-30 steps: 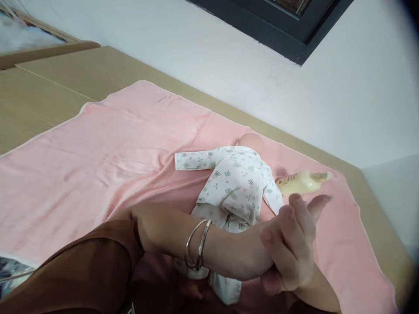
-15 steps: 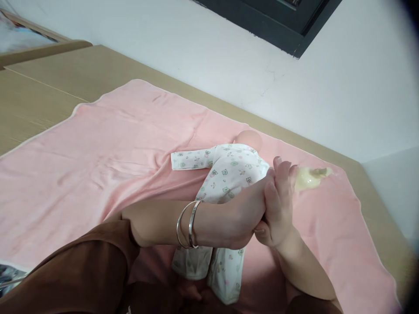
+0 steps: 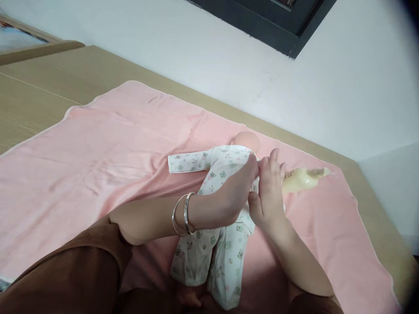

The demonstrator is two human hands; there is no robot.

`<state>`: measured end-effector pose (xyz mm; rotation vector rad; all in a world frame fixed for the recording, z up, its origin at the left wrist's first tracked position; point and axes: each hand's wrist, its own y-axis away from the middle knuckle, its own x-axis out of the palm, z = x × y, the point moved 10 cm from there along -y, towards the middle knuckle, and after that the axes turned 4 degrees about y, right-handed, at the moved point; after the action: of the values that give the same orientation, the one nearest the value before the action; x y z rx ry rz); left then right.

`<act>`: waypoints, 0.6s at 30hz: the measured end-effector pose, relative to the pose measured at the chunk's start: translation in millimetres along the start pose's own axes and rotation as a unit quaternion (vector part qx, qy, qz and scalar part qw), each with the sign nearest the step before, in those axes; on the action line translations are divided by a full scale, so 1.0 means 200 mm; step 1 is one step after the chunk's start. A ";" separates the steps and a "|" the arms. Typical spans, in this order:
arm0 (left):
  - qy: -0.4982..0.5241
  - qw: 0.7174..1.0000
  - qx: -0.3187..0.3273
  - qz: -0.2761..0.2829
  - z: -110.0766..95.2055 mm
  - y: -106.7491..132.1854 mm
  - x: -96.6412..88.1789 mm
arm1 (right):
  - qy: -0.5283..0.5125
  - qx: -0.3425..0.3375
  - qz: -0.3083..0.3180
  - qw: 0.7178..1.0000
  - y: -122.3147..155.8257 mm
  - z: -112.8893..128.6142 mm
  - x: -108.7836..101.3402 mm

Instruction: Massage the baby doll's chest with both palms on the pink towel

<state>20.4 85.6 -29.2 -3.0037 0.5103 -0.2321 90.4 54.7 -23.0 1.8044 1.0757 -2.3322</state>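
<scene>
My left hand (image 3: pixel 234 192), with two silver bangles (image 3: pixel 185 213) at the wrist, meets my right hand (image 3: pixel 270 196) above a baby doll. The right hand's fingers are stretched out and its thumb stands apart. The left hand lies flat against the right, its fingertips mostly hidden. No object shows between them. Below, the baby doll (image 3: pixel 209 187) lies on a pink blanket (image 3: pixel 131 135), dressed in white clothes with small green and pink prints. Its smooth bald head (image 3: pixel 247 141) points away from me. Just past my right fingers lies a pale yellow bottle (image 3: pixel 303 179) on its side.
The blanket covers a wooden surface (image 3: pixel 94 65) that runs up to a white wall (image 3: pixel 229 69). A dark frame (image 3: pixel 278 35) is set in the wall. At the far left is a raised wooden edge (image 3: pixel 42 52).
My hands have shifted slightly left and slid against each other. The right thumb has come away from the left hand, and more of the yellow bottle shows.
</scene>
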 end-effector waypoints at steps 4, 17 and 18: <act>0.020 0.996 0.021 -0.079 0.11 -0.16 -0.14 | -0.021 0.038 0.107 0.993 -0.02 -0.07 0.23; -0.232 0.943 0.192 -0.144 0.24 -0.32 -0.25 | -0.039 0.115 0.137 0.983 -0.08 -0.39 0.44; -0.228 0.943 0.192 -0.148 0.24 -0.31 -0.25 | -0.029 0.153 0.127 0.980 -0.07 -0.41 0.44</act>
<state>1.2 164.2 -76.8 -2.6052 -0.0348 0.3101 126.1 141.8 -100.0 1.8193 0.4620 -2.4742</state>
